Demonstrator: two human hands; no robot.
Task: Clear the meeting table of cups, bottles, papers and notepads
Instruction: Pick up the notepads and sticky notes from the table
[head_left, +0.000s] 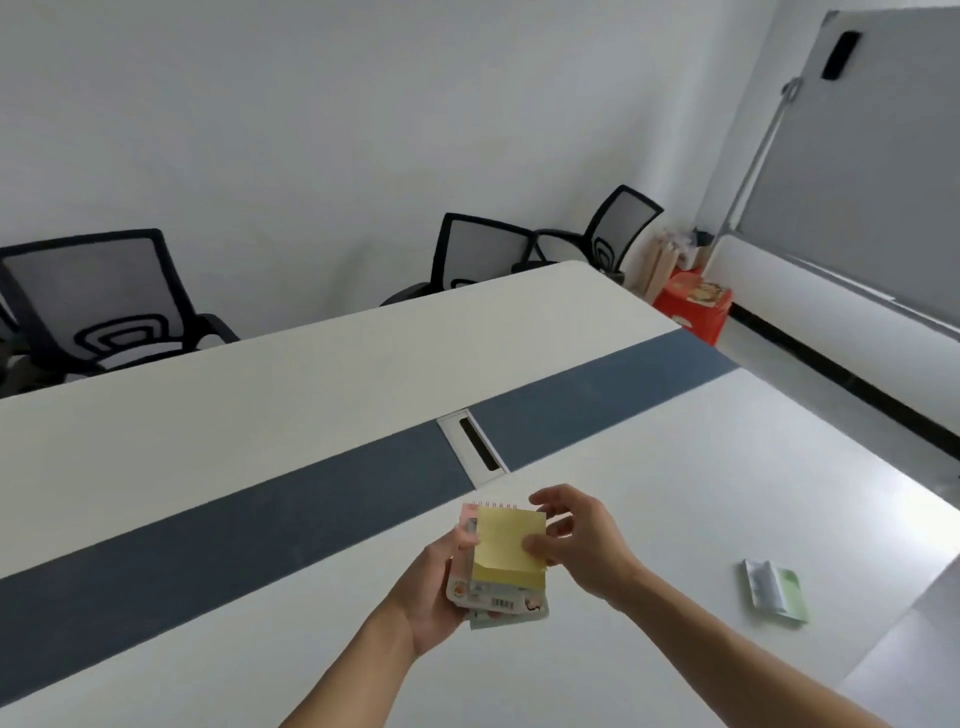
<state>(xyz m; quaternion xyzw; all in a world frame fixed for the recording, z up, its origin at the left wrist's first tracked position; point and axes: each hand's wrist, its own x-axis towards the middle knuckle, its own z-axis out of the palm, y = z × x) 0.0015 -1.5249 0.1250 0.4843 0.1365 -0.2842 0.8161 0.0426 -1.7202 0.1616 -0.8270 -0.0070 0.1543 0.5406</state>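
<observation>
Stack of pads (506, 558), lower centre of frame, above bench (675, 467): light, loose, apt to slide. Left hand (436, 587) cups it underneath; right hand (576, 540) pinches the yellow top. Grip edges. Packet (776, 590) lies lower right.

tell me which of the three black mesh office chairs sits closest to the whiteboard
The black mesh office chair at the table's far right corner, turned at an angle. The middle chair beside it and the far-left chair both sit further from the whiteboard.
</observation>
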